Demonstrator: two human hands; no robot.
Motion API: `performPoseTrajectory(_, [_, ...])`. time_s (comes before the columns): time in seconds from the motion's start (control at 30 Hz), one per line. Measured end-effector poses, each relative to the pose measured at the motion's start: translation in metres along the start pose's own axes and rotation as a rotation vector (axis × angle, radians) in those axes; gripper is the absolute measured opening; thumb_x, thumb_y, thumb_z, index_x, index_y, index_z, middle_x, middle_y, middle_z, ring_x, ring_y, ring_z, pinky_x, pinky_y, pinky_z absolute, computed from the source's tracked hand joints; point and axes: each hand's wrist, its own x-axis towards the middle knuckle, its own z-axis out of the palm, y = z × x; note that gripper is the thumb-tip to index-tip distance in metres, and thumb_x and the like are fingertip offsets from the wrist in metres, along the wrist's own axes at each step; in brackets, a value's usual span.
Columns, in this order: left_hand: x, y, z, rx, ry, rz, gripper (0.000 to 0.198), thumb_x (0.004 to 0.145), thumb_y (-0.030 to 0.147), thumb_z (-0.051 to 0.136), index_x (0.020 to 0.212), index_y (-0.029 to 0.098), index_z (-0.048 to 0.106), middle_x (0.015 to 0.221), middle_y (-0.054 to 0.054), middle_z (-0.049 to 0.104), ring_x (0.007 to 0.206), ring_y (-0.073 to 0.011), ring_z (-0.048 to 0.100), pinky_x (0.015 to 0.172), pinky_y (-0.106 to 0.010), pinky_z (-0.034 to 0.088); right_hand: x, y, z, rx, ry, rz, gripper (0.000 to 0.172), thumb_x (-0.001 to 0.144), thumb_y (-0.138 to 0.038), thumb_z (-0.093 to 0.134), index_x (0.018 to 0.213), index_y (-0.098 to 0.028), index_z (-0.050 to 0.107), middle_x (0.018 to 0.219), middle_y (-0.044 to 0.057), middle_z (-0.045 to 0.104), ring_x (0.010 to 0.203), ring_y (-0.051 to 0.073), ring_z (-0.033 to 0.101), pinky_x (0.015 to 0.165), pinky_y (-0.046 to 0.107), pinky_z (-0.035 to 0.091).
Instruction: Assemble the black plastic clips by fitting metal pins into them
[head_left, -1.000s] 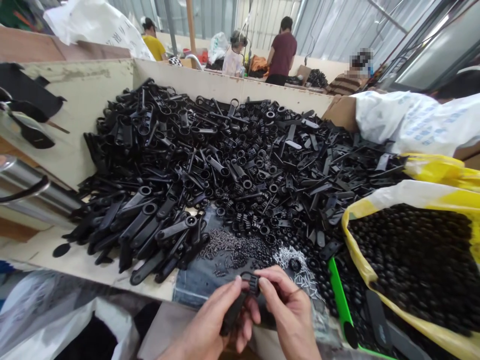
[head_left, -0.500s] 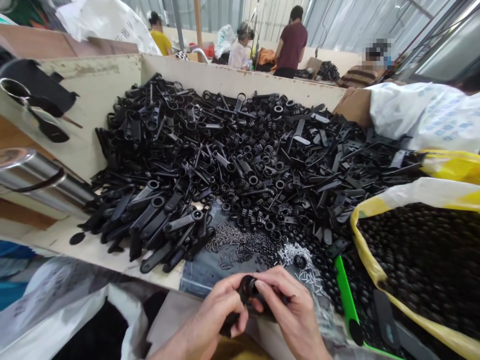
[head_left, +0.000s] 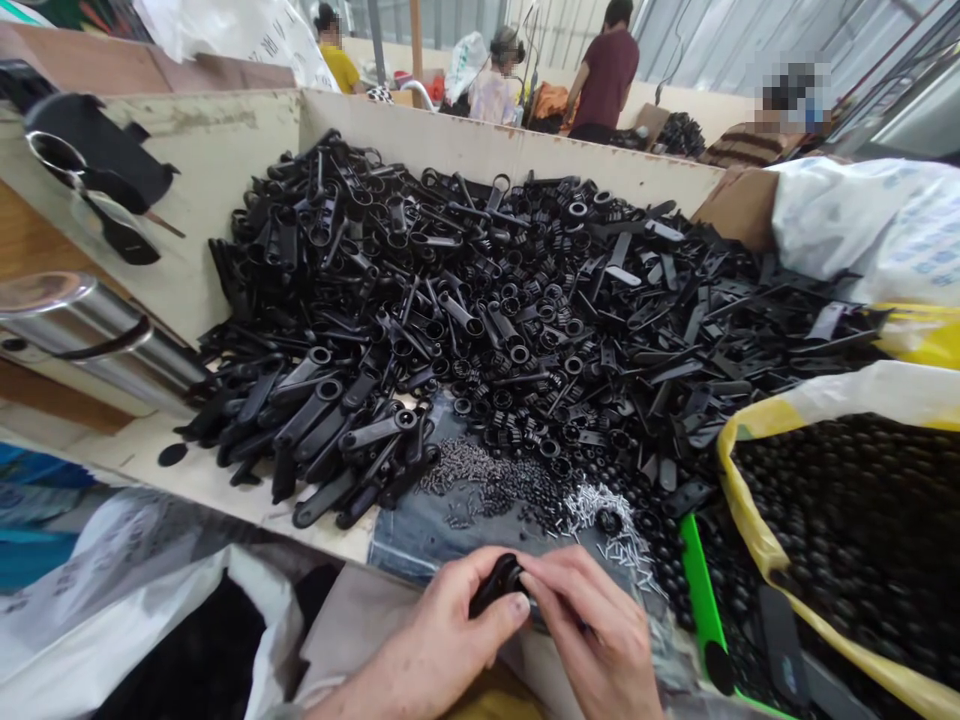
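In front of me, at the bench's near edge, my left hand [head_left: 454, 625] is closed round a black plastic part [head_left: 491, 588] with a rounded end. Its thumb presses along the near side. The fingertips of my right hand [head_left: 600, 615] are pinched together against the part's right end; whether they hold a separate small piece is hidden. Just beyond my hands, on a dark mat [head_left: 405, 535], lie silver pins [head_left: 589, 510], tiny black pieces [head_left: 517, 490] and small brownish pieces [head_left: 465, 465].
A large heap of black plastic parts [head_left: 480, 300] fills the walled bench, with finished-looking arms [head_left: 307, 425] stacked at left. Black beads fill a yellow-rimmed bag [head_left: 757, 540] at right, beside a green strip [head_left: 701, 590]. A steel flask [head_left: 97, 330] leans left. Several people work behind.
My left hand has turned the black part, so its ring-like opening shows less and the thumb now lies across its near side. My right fingertips stay at it. The view has shifted slightly.
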Motion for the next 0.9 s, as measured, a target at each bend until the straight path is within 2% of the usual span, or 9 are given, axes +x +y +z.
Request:
performPoseTrajectory(0.13, [-0.004, 0.013, 0.002, 0.121, 0.007, -0.01, 0.031, 0.097, 0.032, 0.053, 0.121, 0.019, 0.068, 0.091, -0.001, 0.071, 0.081, -0.0165, 0.06, 0.075, -0.027, 0.046, -0.01, 0.003, 0.006, 0.035, 0.027, 0.065, 0.026, 0.099, -0.012, 0.065, 0.117, -0.027, 0.077, 0.086, 0.001, 0.071, 0.069, 0.013, 0.067, 0.064, 0.02, 0.055])
performPoseTrajectory(0.3, [-0.017, 0.023, -0.005, 0.4, -0.078, 0.078, 0.033, 0.1, 0.035, 0.044, 0.124, 0.021, 0.063, 0.085, -0.002, 0.071, 0.085, -0.0205, 0.064, 0.083, -0.03, 0.048, -0.026, 0.005, 0.013, 0.304, 0.104, 0.46, 0.048, 0.096, -0.035, 0.074, 0.143, -0.034, 0.062, 0.071, -0.005, 0.059, 0.055, 0.011, 0.05, 0.05, 0.018, 0.044])
performPoseTrajectory(0.43, [-0.02, 0.017, -0.013, 0.603, -0.157, 0.174, 0.027, 0.104, 0.03, 0.042, 0.122, 0.026, 0.062, 0.106, -0.004, 0.075, 0.1, -0.0214, 0.068, 0.092, -0.03, 0.051, -0.029, 0.001, 0.012, 0.455, 0.032, 0.586, 0.038, 0.092, -0.042, 0.077, 0.128, -0.03, 0.075, 0.069, -0.004, 0.059, 0.058, 0.011, 0.051, 0.055, 0.02, 0.044])
performPoseTrajectory(0.5, [-0.016, 0.012, -0.013, 0.702, -0.116, 0.282, 0.03, 0.103, 0.022, 0.041, 0.126, 0.025, 0.06, 0.116, -0.006, 0.073, 0.106, -0.0226, 0.069, 0.094, -0.032, 0.053, -0.027, -0.001, 0.012, 0.518, 0.036, 0.61, 0.035, 0.09, -0.046, 0.078, 0.121, -0.029, 0.079, 0.07, -0.003, 0.06, 0.057, 0.011, 0.049, 0.055, 0.021, 0.043])
performPoseTrajectory(0.63, [-0.008, 0.006, -0.008, 1.007, 0.066, 0.438, 0.046, 0.099, 0.008, 0.035, 0.136, 0.023, 0.057, 0.113, -0.01, 0.072, 0.102, -0.0299, 0.069, 0.091, -0.048, 0.057, -0.017, 0.0, 0.016, 0.604, 0.095, 0.71, 0.044, 0.088, -0.053, 0.079, 0.125, -0.028, 0.077, 0.082, 0.001, 0.069, 0.063, 0.013, 0.053, 0.06, 0.023, 0.049])
performPoseTrajectory(0.7, [-0.008, 0.007, -0.009, 0.962, 0.111, 0.397, 0.05, 0.097, 0.008, 0.038, 0.141, 0.023, 0.053, 0.123, -0.011, 0.071, 0.113, -0.0324, 0.066, 0.1, -0.056, 0.052, -0.011, 0.0, 0.017, 0.59, 0.095, 0.737, 0.049, 0.086, -0.054, 0.081, 0.127, -0.028, 0.076, 0.089, 0.003, 0.072, 0.069, 0.015, 0.058, 0.065, 0.025, 0.051])
performPoseTrajectory(0.8, [-0.011, 0.011, -0.015, 0.603, 0.126, 0.131, 0.049, 0.091, 0.016, 0.054, 0.14, 0.025, 0.051, 0.134, -0.011, 0.067, 0.126, -0.0299, 0.06, 0.109, -0.051, 0.047, 0.0, 0.0, 0.017, 0.568, 0.024, 0.729, 0.043, 0.088, -0.053, 0.078, 0.123, -0.028, 0.078, 0.093, 0.005, 0.075, 0.076, 0.017, 0.063, 0.068, 0.026, 0.053])
performPoseTrajectory(0.83, [-0.011, 0.012, -0.017, 0.463, 0.108, 0.035, 0.045, 0.089, 0.019, 0.057, 0.134, 0.024, 0.054, 0.126, -0.009, 0.069, 0.12, -0.0274, 0.063, 0.104, -0.046, 0.049, 0.004, 0.0, 0.017, 0.544, 0.002, 0.692, 0.038, 0.09, -0.052, 0.076, 0.119, -0.028, 0.08, 0.094, 0.005, 0.075, 0.079, 0.018, 0.065, 0.069, 0.026, 0.053])
performPoseTrajectory(0.9, [-0.012, 0.015, -0.019, 0.207, 0.027, -0.098, 0.038, 0.087, 0.024, 0.06, 0.124, 0.021, 0.056, 0.094, -0.002, 0.071, 0.091, -0.0201, 0.068, 0.084, -0.034, 0.054, 0.012, -0.001, 0.015, 0.464, -0.03, 0.573, 0.029, 0.094, -0.048, 0.072, 0.113, -0.028, 0.083, 0.098, 0.006, 0.074, 0.086, 0.02, 0.067, 0.073, 0.026, 0.054])
